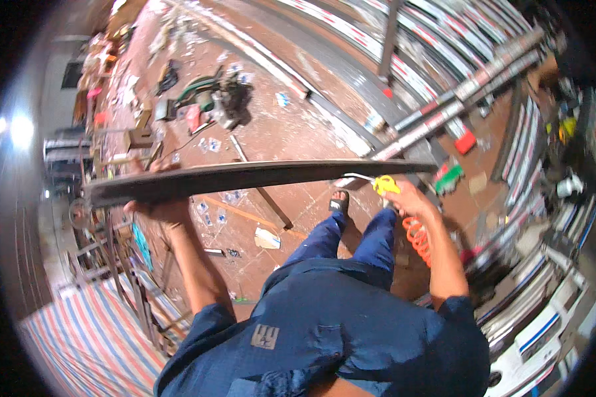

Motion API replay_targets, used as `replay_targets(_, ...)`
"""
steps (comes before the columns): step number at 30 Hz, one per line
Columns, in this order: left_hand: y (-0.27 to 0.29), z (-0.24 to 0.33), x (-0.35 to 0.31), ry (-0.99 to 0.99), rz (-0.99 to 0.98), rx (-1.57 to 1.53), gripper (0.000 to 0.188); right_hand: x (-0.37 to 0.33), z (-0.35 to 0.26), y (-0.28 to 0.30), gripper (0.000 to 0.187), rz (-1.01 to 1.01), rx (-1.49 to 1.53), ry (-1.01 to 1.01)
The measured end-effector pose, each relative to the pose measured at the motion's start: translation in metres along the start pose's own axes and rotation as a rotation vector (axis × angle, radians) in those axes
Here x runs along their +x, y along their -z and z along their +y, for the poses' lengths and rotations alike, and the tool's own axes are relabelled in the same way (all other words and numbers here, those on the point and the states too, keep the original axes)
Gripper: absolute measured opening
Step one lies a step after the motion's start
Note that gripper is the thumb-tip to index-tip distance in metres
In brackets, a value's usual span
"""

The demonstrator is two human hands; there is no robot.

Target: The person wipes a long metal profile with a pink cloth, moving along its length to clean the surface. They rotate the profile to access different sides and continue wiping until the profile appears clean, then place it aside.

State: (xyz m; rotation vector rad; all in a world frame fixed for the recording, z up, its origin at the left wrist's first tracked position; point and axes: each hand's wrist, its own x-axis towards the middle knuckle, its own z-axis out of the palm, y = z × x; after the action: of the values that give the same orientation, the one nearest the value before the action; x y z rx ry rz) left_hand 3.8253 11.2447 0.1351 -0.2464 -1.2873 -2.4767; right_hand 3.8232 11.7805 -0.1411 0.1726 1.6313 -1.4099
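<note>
A long dark bar (265, 177) lies crosswise in front of me, above the floor. Near its left end my left hand (169, 210) grips it from below, with fingers showing beyond its far edge. On the other side, my right hand (410, 200) is closed around a yellow air blow gun (385, 185). The gun's thin metal nozzle (359, 176) points left, close to the near side of the bar; whether it touches cannot be told. An orange coiled hose (417, 241) hangs below my right hand.
A green power saw (204, 99) stands on the littered reddish floor. Long wrapped strips (437, 43) are stacked at the far right, with more pale profiles (530, 331) at the near right. A striped sheet (93, 331) covers something at the near left. A narrow strip (273, 206) lies beyond my feet.
</note>
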Motion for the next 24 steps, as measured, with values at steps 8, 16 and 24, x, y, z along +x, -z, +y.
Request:
replay_targets(8,0.006,0.009,-0.024,-0.142,0.223,-0.058,0.135,-0.039,-0.169,-0.172,0.024,-0.196,-0.004,0.217)
replay_targets(16,-0.005,-0.008,-0.005,-0.117,0.251,-0.184,0.103,-0.056,-0.287,-0.267,0.035,-0.156,-0.091,0.655)
replay_targets(24,0.022,-0.008,-0.004,-0.169,0.385,-0.187,0.092,-0.073,-0.365,-0.352,0.042,0.064,-0.217,0.939)
